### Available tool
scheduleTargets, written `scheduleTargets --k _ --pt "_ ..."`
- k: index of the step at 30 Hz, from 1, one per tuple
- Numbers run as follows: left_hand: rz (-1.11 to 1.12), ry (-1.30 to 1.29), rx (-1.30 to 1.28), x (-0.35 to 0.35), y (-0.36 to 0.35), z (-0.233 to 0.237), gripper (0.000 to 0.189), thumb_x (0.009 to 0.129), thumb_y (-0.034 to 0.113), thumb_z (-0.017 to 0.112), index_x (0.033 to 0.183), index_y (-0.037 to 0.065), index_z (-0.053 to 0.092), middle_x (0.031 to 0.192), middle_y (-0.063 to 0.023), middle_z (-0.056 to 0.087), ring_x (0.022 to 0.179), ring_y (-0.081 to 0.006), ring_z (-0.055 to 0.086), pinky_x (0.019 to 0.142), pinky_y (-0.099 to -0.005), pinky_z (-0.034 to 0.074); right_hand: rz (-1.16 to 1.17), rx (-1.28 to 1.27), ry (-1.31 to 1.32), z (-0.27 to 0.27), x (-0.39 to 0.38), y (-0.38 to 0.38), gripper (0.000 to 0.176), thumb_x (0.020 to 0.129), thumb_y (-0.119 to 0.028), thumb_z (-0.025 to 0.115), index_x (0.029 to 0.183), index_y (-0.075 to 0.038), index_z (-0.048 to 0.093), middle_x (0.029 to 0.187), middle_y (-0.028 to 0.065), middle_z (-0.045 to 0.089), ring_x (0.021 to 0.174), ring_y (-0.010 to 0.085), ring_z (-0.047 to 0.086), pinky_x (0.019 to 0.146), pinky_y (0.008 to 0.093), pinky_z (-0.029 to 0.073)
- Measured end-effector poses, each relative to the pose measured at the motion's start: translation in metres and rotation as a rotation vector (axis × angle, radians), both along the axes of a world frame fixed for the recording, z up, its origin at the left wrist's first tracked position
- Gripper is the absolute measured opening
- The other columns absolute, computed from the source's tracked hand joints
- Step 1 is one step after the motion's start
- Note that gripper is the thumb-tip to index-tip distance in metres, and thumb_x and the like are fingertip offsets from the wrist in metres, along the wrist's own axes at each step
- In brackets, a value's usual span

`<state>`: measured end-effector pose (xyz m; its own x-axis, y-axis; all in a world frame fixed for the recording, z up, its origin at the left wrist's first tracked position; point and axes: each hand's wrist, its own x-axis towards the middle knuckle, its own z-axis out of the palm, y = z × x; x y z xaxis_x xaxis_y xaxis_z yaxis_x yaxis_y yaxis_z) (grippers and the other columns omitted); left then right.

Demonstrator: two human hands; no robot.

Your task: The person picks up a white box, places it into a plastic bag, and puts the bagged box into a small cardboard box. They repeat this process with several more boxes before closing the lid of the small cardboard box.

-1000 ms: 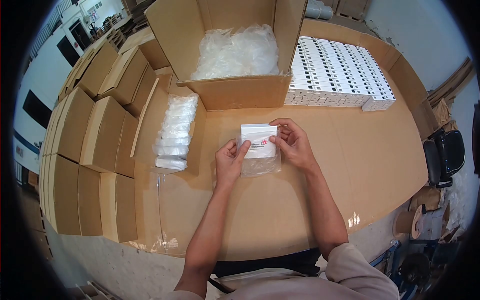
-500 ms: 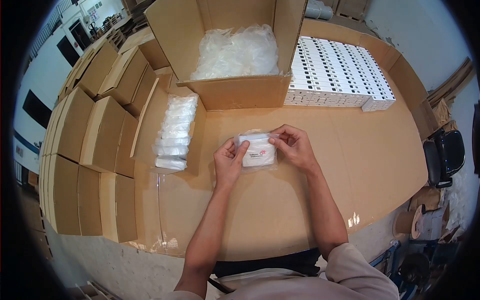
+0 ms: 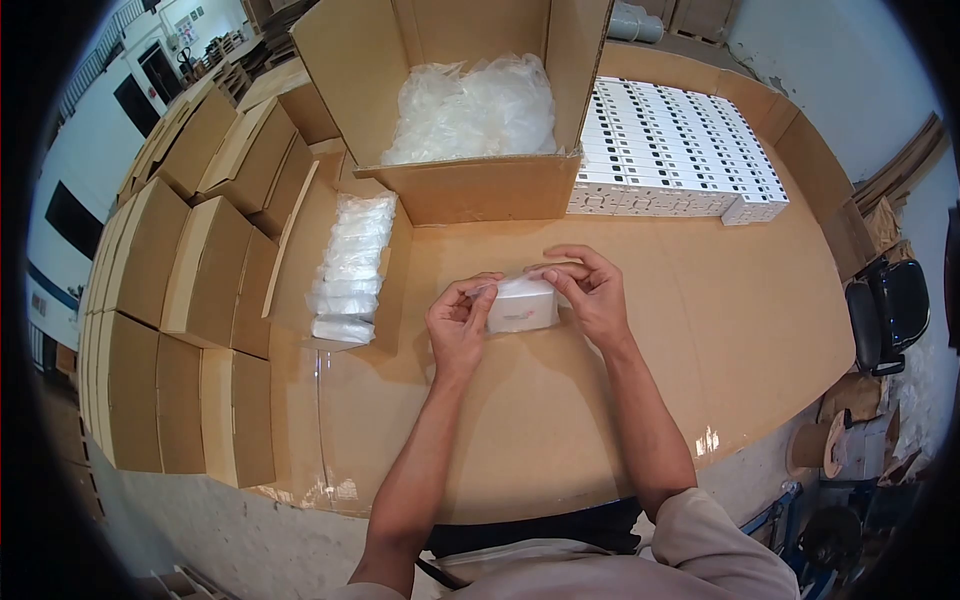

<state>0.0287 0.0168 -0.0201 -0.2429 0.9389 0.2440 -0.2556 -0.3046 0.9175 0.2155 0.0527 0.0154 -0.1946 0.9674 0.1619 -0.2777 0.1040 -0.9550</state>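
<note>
A small white box in a clear plastic bag (image 3: 524, 306) is held just above the cardboard-covered table, its printed face partly blurred. My left hand (image 3: 460, 330) is closed on the bag's left upper edge, thumb in front. My right hand (image 3: 598, 300) pinches the bag's top right edge between thumb and fingers. To the left, an open carton (image 3: 392, 290) holds a row of bagged packets (image 3: 350, 262) standing one behind another.
Behind my hands stands a large open cardboard box (image 3: 470, 190) with loose clear plastic bags (image 3: 475, 110). White boxes (image 3: 680, 150) are packed in rows at the back right. Stacked brown cartons (image 3: 140, 390) line the left side. A black chair (image 3: 890, 305) stands beyond the right edge.
The bagged box has tilted, so its top now shows and the print sits lower. My right fingers have lifted and shifted slightly along the bag's top edge.
</note>
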Motion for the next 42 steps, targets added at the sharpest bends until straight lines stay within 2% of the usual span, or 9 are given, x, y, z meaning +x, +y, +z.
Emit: scheduleTargets --k 2,5,11,16,20,25,31,35,42 --pt "0.020 -0.017 -0.001 -0.002 0.001 -0.003 0.009 0.099 0.001 0.067 0.105 -0.005 0.067 0.112 -0.0153 0.073 0.102 -0.0159 0.069 0.093 -0.0290 0.055 0.042 -0.045 0.065 0.015 -0.004 -0.005 0.036 0.090 0.000 0.076 0.125 0.001 0.066 0.113 0.0106 0.075 0.100 0.0152 0.070 0.089 0.0301 0.056" --pt "0.021 -0.061 0.017 -0.006 0.007 -0.009 0.011 0.098 0.001 0.067 0.107 -0.005 0.066 0.114 -0.0157 0.073 0.104 -0.0163 0.069 0.094 -0.0292 0.055 0.101 0.047 -0.196 0.005 0.000 -0.003 0.037 0.090 0.002 0.075 0.126 0.001 0.066 0.120 0.0089 0.072 0.102 0.0146 0.068 0.090 0.0298 0.056" --pt "-0.006 -0.024 -0.012 0.001 0.002 0.026 0.014 0.096 -0.002 0.069 0.109 -0.005 0.066 0.124 -0.0150 0.069 0.113 -0.0164 0.065 0.097 -0.0303 0.053 0.092 0.050 -0.155 -0.007 -0.003 0.000 0.034 0.091 0.000 0.075 0.124 0.000 0.068 0.114 0.0075 0.072 0.103 0.0143 0.067 0.092 0.0315 0.055" --pt "-0.162 0.102 -0.019 -0.015 0.006 0.002 0.013 0.094 -0.004 0.069 0.107 -0.002 0.068 0.126 -0.0121 0.067 0.112 -0.0162 0.064 0.096 -0.0310 0.052 0.103 0.135 -0.293 -0.012 0.003 0.002 0.022 0.090 0.006 0.070 0.111 0.001 0.073 0.110 0.0102 0.074 0.105 0.0162 0.068 0.094 0.0329 0.054" --pt "-0.159 0.147 -0.010 -0.020 0.006 0.001 0.008 0.095 -0.003 0.070 0.101 0.000 0.068 0.124 -0.0108 0.067 0.109 -0.0147 0.063 0.093 -0.0295 0.051 0.087 0.162 -0.290 -0.008 0.004 0.001 0.017 0.087 0.009 0.068 0.103 0.003 0.073 0.110 0.0123 0.076 0.104 0.0174 0.069 0.095 0.0336 0.054" --pt "-0.113 0.142 -0.023 -0.018 0.007 -0.003 0.007 0.096 -0.003 0.069 0.092 0.000 0.063 0.118 -0.0092 0.066 0.107 -0.0128 0.062 0.091 -0.0283 0.050 0.078 0.138 -0.273 -0.005 0.007 0.001 0.002 0.090 0.002 0.072 0.091 0.002 0.070 0.106 0.0117 0.077 0.100 0.0156 0.069 0.093 0.0323 0.053" --pt "-0.011 0.067 -0.103 -0.014 0.004 0.004 0.025 0.096 0.006 0.073 0.083 0.006 0.051 0.112 -0.0074 0.065 0.098 -0.0092 0.058 0.085 -0.0246 0.048 0.037 0.124 -0.213 -0.014 0.006 0.004 0.016 0.093 -0.004 0.074 0.082 0.000 0.064 0.097 0.0108 0.076 0.096 0.0141 0.068 0.091 0.0311 0.053" --pt "0.031 0.009 -0.028 -0.011 0.008 -0.007 0.026 0.096 0.008 0.074 0.085 0.007 0.050 0.108 -0.0073 0.064 0.096 -0.0086 0.056 0.083 -0.0236 0.047 0.012 0.107 -0.163 -0.016 0.002 0.004 0.020 0.094 -0.004 0.074 0.080 -0.003 0.059 0.091 0.0098 0.074 0.094 0.0136 0.068 0.089 0.0306 0.053" --pt "0.011 -0.003 -0.022 -0.010 0.009 -0.006 0.027 0.096 0.004 0.073 0.086 0.007 0.047 0.106 -0.0075 0.064 0.094 -0.0083 0.056 0.083 -0.0238 0.047 0.044 0.007 -0.083 -0.017 0.001 0.003 0.019 0.094 -0.002 0.073 0.083 -0.003 0.057 0.099 0.0109 0.073 0.099 0.0143 0.067 0.090 0.0304 0.053"
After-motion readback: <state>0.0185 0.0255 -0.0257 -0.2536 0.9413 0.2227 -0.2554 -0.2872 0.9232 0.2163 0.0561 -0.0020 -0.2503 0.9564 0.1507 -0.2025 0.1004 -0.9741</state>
